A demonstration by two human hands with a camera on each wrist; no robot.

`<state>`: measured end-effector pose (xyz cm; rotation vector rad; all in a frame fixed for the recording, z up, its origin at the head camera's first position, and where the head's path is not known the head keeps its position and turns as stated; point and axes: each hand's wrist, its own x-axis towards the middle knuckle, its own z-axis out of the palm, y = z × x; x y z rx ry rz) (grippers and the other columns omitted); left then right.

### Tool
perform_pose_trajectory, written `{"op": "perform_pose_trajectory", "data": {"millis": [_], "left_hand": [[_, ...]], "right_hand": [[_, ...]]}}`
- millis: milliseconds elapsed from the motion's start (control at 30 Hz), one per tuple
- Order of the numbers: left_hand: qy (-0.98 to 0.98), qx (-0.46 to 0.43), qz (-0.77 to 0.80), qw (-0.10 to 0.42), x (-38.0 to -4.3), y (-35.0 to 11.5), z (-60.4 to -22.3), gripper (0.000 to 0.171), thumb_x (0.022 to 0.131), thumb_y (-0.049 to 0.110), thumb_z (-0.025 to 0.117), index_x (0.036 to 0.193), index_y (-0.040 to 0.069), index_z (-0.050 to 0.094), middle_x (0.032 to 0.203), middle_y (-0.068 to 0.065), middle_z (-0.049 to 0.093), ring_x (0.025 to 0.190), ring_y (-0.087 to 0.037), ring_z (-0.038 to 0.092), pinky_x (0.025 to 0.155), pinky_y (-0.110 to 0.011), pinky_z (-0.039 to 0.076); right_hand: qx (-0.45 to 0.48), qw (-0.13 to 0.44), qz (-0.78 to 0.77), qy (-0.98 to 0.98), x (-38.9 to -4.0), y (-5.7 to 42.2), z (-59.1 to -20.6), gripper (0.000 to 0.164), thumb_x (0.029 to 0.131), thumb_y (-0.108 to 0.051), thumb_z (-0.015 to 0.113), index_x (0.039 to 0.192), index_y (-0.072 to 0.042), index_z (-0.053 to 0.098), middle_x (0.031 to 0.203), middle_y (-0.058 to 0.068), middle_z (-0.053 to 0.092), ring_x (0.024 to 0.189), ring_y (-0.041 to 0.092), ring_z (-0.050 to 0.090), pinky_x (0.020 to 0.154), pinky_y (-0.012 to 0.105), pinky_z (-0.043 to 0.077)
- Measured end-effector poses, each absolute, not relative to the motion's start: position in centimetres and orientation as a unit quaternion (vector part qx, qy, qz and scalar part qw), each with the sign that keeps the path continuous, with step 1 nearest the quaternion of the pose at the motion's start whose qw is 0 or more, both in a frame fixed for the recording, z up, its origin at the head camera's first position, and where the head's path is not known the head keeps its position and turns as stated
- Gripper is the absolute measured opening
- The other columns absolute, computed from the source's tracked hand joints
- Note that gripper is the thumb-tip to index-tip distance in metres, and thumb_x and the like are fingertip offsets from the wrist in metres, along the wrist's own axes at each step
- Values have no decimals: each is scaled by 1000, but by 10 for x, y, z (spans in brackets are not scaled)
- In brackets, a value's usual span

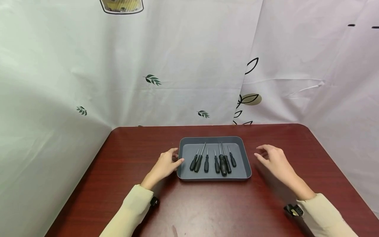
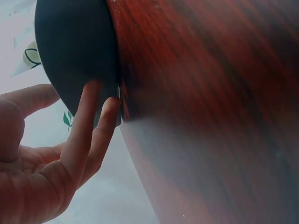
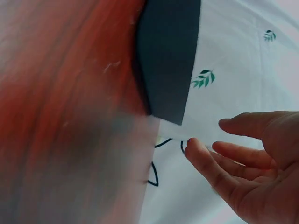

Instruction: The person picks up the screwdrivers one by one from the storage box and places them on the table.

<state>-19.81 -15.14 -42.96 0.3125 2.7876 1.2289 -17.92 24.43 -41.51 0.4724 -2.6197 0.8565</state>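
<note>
1. Pale sleeves (image 1: 130,210) fill the foot of the head view; on the table (image 1: 213,210), the tray (image 1: 241,168) lies between left hand (image 1: 164,164) and right hand (image 1: 274,162), with seven screwdrivers (image 1: 222,165) in it.
2. Left wrist view: fingers spread, loosely bent, gripping nothing, at the tray's side; contact I cannot tell.
3. Right wrist view: thumb and fingers well parted, holding nothing, apart from the tray.
</note>
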Motion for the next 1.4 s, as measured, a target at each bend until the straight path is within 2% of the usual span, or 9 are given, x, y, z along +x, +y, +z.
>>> {"op": "perform_pose_trajectory", "data": {"millis": [167,400,600,800,1100,1400], "left_hand": [[905,99,412,38,-199,-149,-429,55,86,18,65,132,-3,43,106,-19,60,62,-17,63,49,-24,52],[911,111,396,32,-202,-149,-432,53,86,16,65,131,-5,44,103,-16,61,63,-13,62,51,-24,52],[924,113,365,11,-202,-149,-431,54,84,16,68,129,-4,47,99,-13,64,80,-16,62,63,-28,53],[927,117,355,8,-202,-148,-432,53,83,12,68,129,-5,47,99,-13,64,88,-22,62,69,-33,53],[921,112,372,12,-203,-148,-433,53,82,8,68,129,-5,46,99,-15,64,88,-22,62,64,-29,54],[918,111,381,15,-203,-148,-433,53,82,7,68,129,-5,46,99,-16,64,87,-23,62,59,-26,54]], "right_hand": [[161,161,325,-918,-182,236,-409,17,78,-2,70,94,4,64,80,8,65,67,18,62,60,34,54],[164,136,339,-916,-188,223,-403,18,78,-2,70,94,4,65,79,6,66,67,16,62,58,26,53],[156,96,352,-918,-193,209,-400,20,79,-3,70,95,7,63,75,6,65,60,14,61,53,21,51],[143,43,372,-916,-197,196,-398,24,80,1,67,100,11,59,71,8,61,58,21,62,47,20,51],[125,-3,348,-929,-203,179,-401,30,79,-3,70,101,14,59,65,7,59,51,20,62,46,23,51],[81,-40,300,-950,-211,164,-404,24,80,-5,70,95,10,60,74,12,60,49,18,62,45,26,50]]}}
